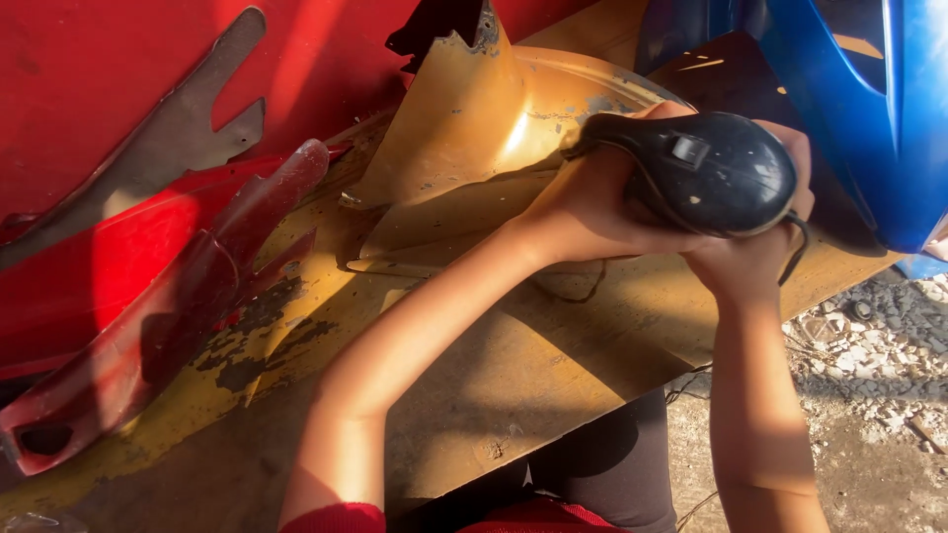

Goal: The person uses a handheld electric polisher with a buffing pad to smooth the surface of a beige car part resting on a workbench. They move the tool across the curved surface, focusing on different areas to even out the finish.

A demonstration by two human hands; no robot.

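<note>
Left hand: wrapped round the black power tool | right hand: cupped under it, fingers curled | tool: held against the gold panel on the yellow board | nearby: red panel, blue panel

The person has bare forearms, a left hand and right hand without gloves, red short sleeves at the upper arms, and dark trousers.

You've got a black power tool on a gold panel with grey chipped patches, dark red fairing beside it, glossy blue bodywork, and a yellow board flaking black.
</note>
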